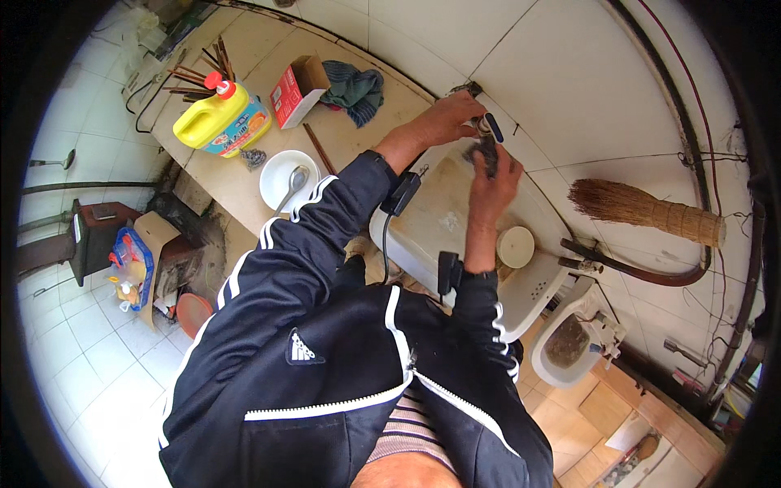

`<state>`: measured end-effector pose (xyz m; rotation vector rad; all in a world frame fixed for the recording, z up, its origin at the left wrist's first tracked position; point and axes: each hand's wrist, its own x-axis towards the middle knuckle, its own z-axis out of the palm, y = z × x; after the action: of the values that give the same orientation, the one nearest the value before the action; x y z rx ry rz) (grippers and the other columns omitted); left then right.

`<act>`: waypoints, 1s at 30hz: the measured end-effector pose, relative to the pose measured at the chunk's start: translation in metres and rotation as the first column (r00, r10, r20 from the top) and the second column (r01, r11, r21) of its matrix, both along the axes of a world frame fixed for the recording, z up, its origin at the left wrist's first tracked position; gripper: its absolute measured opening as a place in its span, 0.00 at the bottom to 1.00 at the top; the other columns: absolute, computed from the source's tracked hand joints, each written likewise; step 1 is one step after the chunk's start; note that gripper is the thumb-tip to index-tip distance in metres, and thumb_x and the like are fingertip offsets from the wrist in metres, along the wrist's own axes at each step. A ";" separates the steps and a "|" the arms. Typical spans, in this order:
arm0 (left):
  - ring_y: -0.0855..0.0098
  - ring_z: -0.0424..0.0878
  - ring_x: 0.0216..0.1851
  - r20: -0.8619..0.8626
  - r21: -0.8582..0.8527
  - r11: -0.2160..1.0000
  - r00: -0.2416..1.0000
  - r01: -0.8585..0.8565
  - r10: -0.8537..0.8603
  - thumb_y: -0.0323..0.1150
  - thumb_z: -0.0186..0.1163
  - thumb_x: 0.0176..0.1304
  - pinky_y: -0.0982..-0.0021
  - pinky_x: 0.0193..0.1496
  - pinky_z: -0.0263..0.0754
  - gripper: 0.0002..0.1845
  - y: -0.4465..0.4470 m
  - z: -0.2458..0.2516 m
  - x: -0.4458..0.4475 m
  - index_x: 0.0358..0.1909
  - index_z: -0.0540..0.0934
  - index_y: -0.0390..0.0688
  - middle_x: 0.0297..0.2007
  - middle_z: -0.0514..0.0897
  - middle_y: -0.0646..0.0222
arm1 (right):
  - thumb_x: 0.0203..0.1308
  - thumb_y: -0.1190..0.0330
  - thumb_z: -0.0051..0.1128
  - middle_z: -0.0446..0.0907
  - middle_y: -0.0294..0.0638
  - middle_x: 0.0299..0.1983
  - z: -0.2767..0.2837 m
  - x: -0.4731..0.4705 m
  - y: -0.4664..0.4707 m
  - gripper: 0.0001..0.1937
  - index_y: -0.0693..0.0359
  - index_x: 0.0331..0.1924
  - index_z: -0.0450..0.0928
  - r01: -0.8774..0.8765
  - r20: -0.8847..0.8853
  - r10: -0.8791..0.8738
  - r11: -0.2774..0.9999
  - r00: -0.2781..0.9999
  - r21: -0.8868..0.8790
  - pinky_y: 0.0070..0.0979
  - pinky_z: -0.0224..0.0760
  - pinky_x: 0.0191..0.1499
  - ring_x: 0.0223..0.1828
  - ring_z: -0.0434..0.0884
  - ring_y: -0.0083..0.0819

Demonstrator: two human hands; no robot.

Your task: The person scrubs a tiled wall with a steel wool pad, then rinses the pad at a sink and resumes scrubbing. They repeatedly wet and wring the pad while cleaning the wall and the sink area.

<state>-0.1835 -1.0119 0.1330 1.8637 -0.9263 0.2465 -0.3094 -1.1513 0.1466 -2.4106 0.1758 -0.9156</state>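
My left hand [454,117] reaches over the far end of a white ceramic sink [421,222], its fingers curled at a wall tap [493,127] with a blue lever. Just below the tap, my right hand [495,186] holds a dark, blurred scouring pad [485,152]; its exact material is hard to tell. A pale round bowl [515,247] sits in the sink by my right wrist. Both wrists wear small black devices with cables.
On the left counter [360,143] are a white bowl [280,177] with a spoon [298,180], a steel wool scourer [253,158], a yellow detergent jug [226,125], a red box [296,91] and a cloth [354,88]. A straw brush [647,213] hangs right.
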 end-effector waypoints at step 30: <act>0.63 0.74 0.41 -0.066 0.109 0.993 0.997 0.053 -0.046 0.21 0.66 0.47 0.69 0.45 0.71 0.18 -0.008 0.017 -0.006 0.44 0.78 0.39 0.39 0.77 0.62 | 0.55 0.63 0.61 0.73 0.47 0.33 -0.040 0.046 -0.022 0.14 0.62 0.40 0.71 -0.117 -0.008 0.117 0.993 0.993 -0.014 0.37 0.71 0.24 0.25 0.78 0.47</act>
<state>-0.1899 -1.0196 0.1498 1.9355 -0.9583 0.1073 -0.2637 -1.1737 0.1063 -2.4100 0.0304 -0.8579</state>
